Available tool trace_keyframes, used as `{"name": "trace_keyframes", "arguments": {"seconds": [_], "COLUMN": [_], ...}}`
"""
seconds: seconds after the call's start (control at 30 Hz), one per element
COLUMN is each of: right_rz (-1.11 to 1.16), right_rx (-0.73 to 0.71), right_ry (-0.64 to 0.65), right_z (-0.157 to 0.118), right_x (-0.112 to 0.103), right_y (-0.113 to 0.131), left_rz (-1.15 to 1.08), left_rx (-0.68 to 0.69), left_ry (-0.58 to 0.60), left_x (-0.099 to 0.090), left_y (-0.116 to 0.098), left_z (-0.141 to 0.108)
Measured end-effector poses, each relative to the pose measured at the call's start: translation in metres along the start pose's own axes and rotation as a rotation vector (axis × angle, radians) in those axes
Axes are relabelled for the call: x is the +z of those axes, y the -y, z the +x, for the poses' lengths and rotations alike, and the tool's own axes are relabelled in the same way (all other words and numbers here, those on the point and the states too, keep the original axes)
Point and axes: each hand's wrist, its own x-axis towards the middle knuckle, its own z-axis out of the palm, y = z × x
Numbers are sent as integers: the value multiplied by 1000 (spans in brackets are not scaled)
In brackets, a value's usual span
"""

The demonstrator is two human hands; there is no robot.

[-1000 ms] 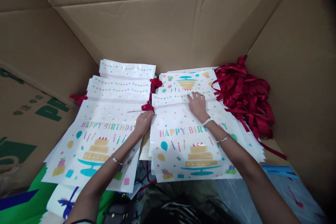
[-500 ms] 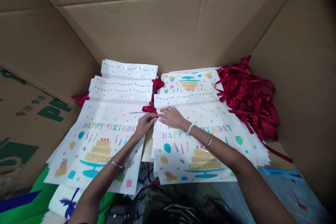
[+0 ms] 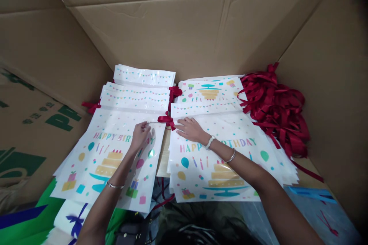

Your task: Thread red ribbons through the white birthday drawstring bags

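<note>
Inside a cardboard carton (image 3: 149, 42), a thin wire (image 3: 152, 122) runs sideways from a red ribbon bow (image 3: 166, 120) on the birthday gift bags (image 3: 218, 160). The right hand (image 3: 191, 130), nearer the bow, lies open and flat; whether the left hand (image 3: 140, 136) pinches the wire, I cannot tell.

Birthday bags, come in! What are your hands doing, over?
Left hand pinching thin strand by red bow. Right hand flat on Happy Birthday bag. Red ribbon heap beside, not blocking.

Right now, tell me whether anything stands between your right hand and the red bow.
Nothing visible does: the right hand lies on the bag, its fingertips right beside the red bow.
</note>
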Motion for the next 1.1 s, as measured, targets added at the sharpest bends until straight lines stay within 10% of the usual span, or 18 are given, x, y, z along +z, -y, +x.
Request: {"name": "trace_keyframes", "arguments": {"seconds": [0.63, 1.1], "right_rz": [-4, -28], "right_rx": [-6, -16], "right_ry": [-32, -59], "right_z": [0, -2], "right_x": [6, 6], "right_y": [-2, -4], "left_rz": [-711, -922], "left_rx": [-532, -545], "left_ry": [5, 281], "left_x": [-3, 57], "left_y": [-31, -96], "left_z": [4, -23]}}
